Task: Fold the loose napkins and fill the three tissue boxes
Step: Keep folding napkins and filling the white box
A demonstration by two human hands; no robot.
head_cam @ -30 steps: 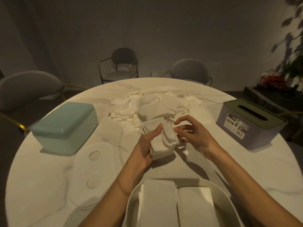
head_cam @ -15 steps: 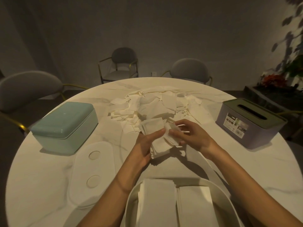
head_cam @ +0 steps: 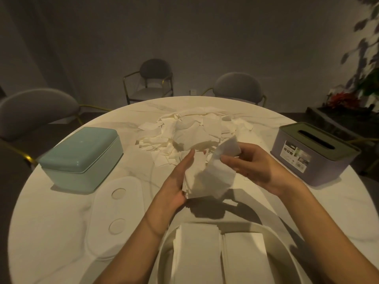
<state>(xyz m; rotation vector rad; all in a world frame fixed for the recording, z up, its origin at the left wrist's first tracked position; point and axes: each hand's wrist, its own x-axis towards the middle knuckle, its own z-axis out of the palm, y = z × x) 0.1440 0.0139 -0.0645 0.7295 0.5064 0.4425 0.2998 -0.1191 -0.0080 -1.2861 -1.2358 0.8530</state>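
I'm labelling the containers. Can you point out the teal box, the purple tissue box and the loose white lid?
teal box (head_cam: 79, 144): head view, closed lid top.
purple tissue box (head_cam: 295, 158): head view, front label.
white lid (head_cam: 117, 210): head view, flat middle.

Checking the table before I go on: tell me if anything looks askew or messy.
The loose napkins lie in a crumpled, scattered heap at mid-table. The bundle between the left hand and right hand is ragged, edges unaligned. The white lid lies off its open box.
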